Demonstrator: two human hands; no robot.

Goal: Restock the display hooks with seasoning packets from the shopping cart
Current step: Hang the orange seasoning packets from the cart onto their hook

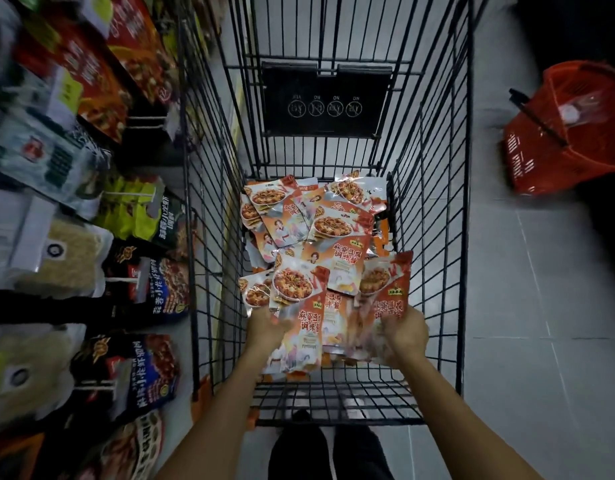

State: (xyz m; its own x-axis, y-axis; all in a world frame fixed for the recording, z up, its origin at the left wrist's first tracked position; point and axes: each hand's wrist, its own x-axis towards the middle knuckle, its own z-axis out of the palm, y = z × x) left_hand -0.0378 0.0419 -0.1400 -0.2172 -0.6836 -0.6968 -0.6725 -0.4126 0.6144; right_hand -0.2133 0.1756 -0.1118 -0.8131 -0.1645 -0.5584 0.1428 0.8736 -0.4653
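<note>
Clutching glossy flat packets [304,322], left hand [266,325] and right hand [407,336] hover.

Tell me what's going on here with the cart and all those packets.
A person leans over a black wire shopping cart with both hands down inside it. The left hand grips a few orange seasoning packets, and the right hand grips another packet, just above the loose pile on the cart floor. The display hooks on the person's left carry other products. A red basket sits on the floor to the right.
</note>
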